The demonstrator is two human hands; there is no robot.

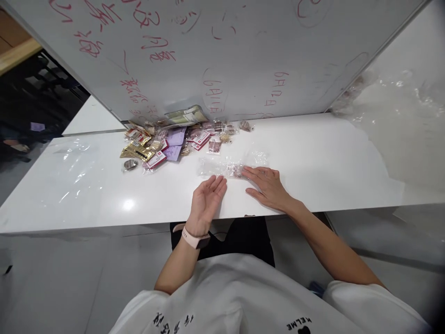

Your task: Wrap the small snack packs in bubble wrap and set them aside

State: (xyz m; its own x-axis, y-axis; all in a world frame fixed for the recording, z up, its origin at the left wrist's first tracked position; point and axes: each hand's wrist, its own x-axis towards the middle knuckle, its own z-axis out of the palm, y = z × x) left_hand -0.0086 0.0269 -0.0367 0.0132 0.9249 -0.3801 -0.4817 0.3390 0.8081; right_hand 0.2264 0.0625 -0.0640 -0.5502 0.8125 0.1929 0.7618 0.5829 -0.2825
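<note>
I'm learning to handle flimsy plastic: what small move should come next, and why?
Perhaps turn the left hand palm down to steady the clear plastic's left end: it's empty, palm up beside the near edge, while the right hand's fingers are at the right part.

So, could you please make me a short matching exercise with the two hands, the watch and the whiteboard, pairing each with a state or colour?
Column one:
1. Left hand
2. Right hand
3. Watch
4. Whiteboard

Column two:
A. marked in red
B. palm down, touching clear plastic
C. pale pink strap
D. palm facing up

Right pairs: 1-D, 2-B, 3-C, 4-A.
</note>
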